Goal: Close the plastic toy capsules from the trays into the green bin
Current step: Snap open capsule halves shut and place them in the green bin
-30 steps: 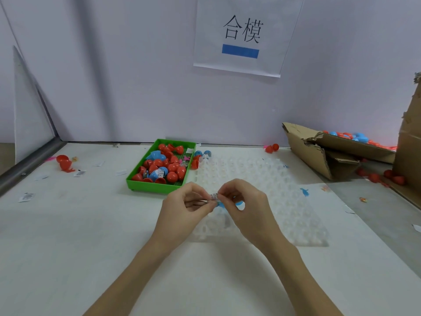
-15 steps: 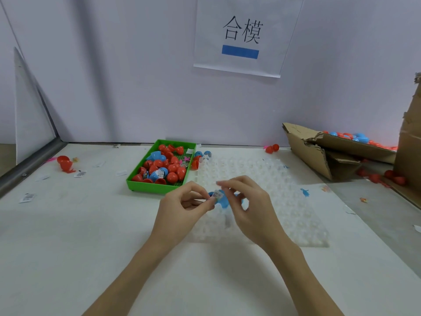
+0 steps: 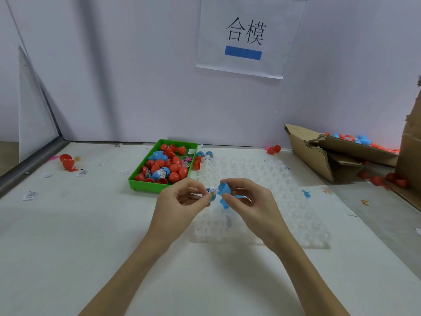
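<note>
Both my hands hold an open blue capsule above the clear tray.

My left hand [image 3: 182, 199] pinches the lower half with a small paper slip [image 3: 213, 190] at its mouth; my right hand [image 3: 248, 201] grips the blue capsule [image 3: 224, 188] lid, tilted beside it. The clear tray [image 3: 268, 179] lies on the bench [image 3: 68, 236], and the green bin [image 3: 141, 185] of red and blue capsules sits just left of it.
</note>
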Action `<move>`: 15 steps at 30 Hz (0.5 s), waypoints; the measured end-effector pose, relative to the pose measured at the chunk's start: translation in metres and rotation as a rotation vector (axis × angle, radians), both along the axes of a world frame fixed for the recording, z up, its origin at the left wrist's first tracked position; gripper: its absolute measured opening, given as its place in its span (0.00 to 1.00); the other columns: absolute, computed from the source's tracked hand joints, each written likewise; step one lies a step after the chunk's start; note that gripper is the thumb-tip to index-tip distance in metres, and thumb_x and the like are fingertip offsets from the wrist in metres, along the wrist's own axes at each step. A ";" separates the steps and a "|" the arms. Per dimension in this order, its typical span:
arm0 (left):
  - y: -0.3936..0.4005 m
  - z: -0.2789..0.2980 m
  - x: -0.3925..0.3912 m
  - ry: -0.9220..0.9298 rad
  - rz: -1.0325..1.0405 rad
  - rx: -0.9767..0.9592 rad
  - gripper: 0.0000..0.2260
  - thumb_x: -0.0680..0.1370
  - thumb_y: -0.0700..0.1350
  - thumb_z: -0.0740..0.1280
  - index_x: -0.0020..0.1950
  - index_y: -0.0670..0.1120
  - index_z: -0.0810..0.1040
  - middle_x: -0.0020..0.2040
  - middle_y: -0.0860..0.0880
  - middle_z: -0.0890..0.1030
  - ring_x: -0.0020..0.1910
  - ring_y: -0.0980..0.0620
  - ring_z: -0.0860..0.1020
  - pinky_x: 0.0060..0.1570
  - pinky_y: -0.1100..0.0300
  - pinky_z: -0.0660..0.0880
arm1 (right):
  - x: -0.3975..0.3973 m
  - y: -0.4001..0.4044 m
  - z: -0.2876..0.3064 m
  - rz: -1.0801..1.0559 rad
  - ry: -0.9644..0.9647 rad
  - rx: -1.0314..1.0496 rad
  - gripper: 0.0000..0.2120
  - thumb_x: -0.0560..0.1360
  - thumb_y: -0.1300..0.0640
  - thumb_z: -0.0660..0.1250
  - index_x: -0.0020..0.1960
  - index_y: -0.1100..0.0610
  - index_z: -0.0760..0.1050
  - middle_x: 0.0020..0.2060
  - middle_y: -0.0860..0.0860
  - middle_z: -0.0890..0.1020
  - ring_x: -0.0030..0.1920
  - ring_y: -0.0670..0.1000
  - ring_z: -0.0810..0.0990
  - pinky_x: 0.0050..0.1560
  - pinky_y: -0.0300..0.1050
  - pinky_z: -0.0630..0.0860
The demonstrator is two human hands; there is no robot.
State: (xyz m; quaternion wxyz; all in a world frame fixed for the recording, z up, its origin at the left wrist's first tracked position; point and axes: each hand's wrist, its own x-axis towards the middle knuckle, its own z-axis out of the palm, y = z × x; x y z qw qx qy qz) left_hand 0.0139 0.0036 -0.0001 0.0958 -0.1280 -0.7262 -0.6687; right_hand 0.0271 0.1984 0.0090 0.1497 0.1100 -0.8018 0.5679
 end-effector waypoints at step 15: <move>0.005 -0.003 0.004 0.032 0.047 0.026 0.06 0.76 0.42 0.77 0.51 0.51 0.87 0.44 0.54 0.88 0.43 0.53 0.88 0.48 0.63 0.83 | 0.002 -0.016 -0.008 0.026 0.126 0.052 0.17 0.79 0.67 0.69 0.65 0.53 0.79 0.56 0.44 0.83 0.53 0.48 0.84 0.55 0.42 0.82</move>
